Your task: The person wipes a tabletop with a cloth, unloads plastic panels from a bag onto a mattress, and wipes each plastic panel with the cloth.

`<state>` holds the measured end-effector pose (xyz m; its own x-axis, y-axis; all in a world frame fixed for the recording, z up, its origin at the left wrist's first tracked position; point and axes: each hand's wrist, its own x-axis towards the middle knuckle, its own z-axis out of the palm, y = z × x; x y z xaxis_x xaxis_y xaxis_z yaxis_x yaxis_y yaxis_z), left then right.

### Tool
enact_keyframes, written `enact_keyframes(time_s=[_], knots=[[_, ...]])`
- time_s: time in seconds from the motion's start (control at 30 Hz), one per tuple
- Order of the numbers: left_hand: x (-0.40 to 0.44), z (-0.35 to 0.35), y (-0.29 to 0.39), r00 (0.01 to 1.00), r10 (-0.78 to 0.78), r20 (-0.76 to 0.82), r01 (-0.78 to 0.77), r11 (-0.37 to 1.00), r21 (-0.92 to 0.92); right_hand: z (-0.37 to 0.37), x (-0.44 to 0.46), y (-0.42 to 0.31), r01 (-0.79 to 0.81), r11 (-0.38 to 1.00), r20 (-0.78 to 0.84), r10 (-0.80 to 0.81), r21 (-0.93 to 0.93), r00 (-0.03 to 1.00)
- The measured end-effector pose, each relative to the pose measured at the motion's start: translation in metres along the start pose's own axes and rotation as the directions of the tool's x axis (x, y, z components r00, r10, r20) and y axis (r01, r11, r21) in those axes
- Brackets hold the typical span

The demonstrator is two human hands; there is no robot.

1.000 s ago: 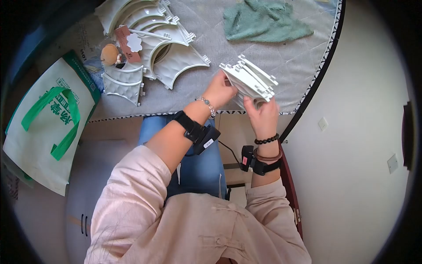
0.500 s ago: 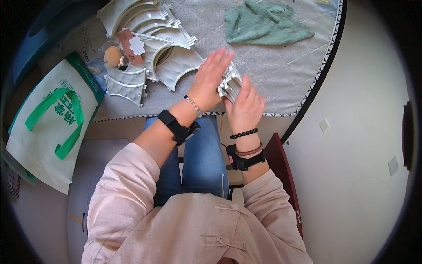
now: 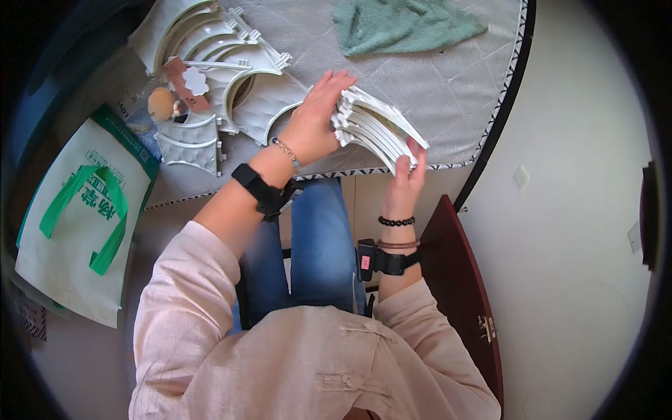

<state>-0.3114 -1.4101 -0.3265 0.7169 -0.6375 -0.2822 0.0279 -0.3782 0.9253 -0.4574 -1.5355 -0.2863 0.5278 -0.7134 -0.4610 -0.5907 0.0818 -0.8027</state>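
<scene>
A stack of curved white plastic track pieces, with small connectors at the ends, is held above the front edge of the table between my two hands. My left hand is closed around the stack's left end, fingers over the top and thumb hidden. At the right end, my right hand pinches the stack between thumb and fingers. The pieces lie nearly flush, though the uppermost one fans out slightly. More curved white track pieces lie overlapped on the table to the left, beyond my left hand.
A green cloth lies at the back of the covered table. On the left are a round orange trinket, a pink tag and a white-green bag leaning near the table edge. A wall stands to the right.
The stack has turned to show its long curved sides and stretches further right. My right hand has shifted down and right to its far end; my left hand stays at the other end.
</scene>
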Motion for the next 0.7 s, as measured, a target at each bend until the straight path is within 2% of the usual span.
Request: enact_keyframes(time_s=[0.03, 0.1, 0.17, 0.23, 0.3, 0.37, 0.4, 0.43, 0.5, 0.57, 0.63, 0.7], knots=[[0.001, -0.003, 0.004, 1.0, 0.005, 0.01, -0.005, 1.0, 0.001, 0.011, -0.002, 0.002, -0.137, 0.953, 0.005, 0.141, 0.269, 0.99], [0.0, -0.009, 0.007, 0.991, -0.021, 0.132, 0.02, 1.0, 0.014, 0.02, 0.001, -0.004, -0.157, 0.931, -0.001, 0.167, 0.329, 0.986], [-0.004, -0.007, -0.001, 0.988, -0.013, 0.153, 0.013, 1.0, -0.001, 0.027, 0.003, -0.009, -0.1, 0.86, -0.051, 0.144, 0.5, 0.988], [-0.002, -0.008, 0.006, 0.986, -0.027, 0.167, 0.03, 0.999, -0.017, 0.032, 0.005, -0.006, -0.041, 0.853, -0.112, 0.116, 0.52, 0.987], [-0.003, 0.0, 0.003, 0.989, -0.016, 0.149, 0.023, 0.999, -0.047, 0.029, 0.003, 0.0, 0.013, 0.899, -0.108, 0.038, 0.438, 0.993], [-0.001, 0.011, 0.003, 0.999, 0.031, 0.033, -0.029, 0.997, -0.065, 0.032, 0.005, -0.001, 0.034, 0.9, -0.151, 0.035, 0.434, 0.988], [-0.001, 0.016, 0.007, 0.999, 0.04, -0.028, -0.042, 0.997, -0.064, 0.034, 0.007, -0.002, 0.088, 0.931, -0.232, -0.003, 0.355, 0.973], [-0.001, 0.018, 0.009, 0.999, 0.041, -0.02, -0.042, 0.997, -0.063, 0.036, 0.009, 0.0, 0.136, 0.953, -0.308, -0.049, 0.27, 0.95], [0.0, 0.022, 0.009, 0.997, -0.064, -0.04, 0.058, 0.988, -0.14, 0.024, 0.016, 0.008, 0.145, 0.968, -0.299, -0.08, 0.203, 0.951], [0.003, 0.023, 0.006, 0.999, 0.001, -0.038, -0.004, 0.996, -0.091, 0.014, 0.02, 0.009, 0.08, 0.986, -0.23, -0.045, 0.144, 0.972], [0.003, 0.026, 0.004, 0.997, 0.061, -0.037, -0.063, 0.997, -0.044, 0.014, 0.022, 0.015, 0.106, 0.977, -0.286, -0.05, 0.186, 0.957], [0.004, 0.032, 0.005, 0.988, 0.068, -0.136, -0.086, 0.987, -0.132, 0.016, 0.023, 0.016, 0.149, 0.901, -0.224, -0.06, 0.407, 0.973]])
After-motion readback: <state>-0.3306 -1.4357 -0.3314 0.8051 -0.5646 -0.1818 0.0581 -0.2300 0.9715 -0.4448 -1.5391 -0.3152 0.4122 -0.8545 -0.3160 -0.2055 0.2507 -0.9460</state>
